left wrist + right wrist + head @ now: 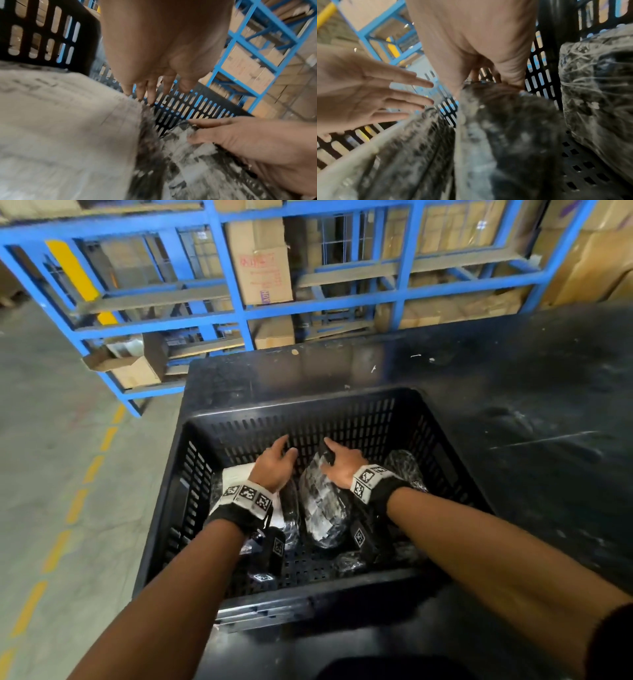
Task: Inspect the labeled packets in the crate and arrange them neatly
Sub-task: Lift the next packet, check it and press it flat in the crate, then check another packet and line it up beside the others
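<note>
A black slotted crate (346, 405) holds several plastic-wrapped dark packets. My right hand (329, 454) grips the top end of the middle packet (320, 505), which stands on edge; in the right wrist view its fingers (508, 82) curl over that packet (505, 128). My left hand (283, 451) hovers open just left of it, fingers spread (419, 94), above a packet bearing a white label (236, 474) (60, 121). Another wrapped packet (406, 467) (599, 88) stands to the right against the crate wall. The label's print is blurred.
The crate rests on a dark worn table (513, 405). Behind it stands a blue steel rack (236, 285) stacked with cardboard boxes (263, 268). A concrete floor with a dashed yellow line (78, 501) lies to the left. Small wrapped items (349, 563) sit on the crate floor.
</note>
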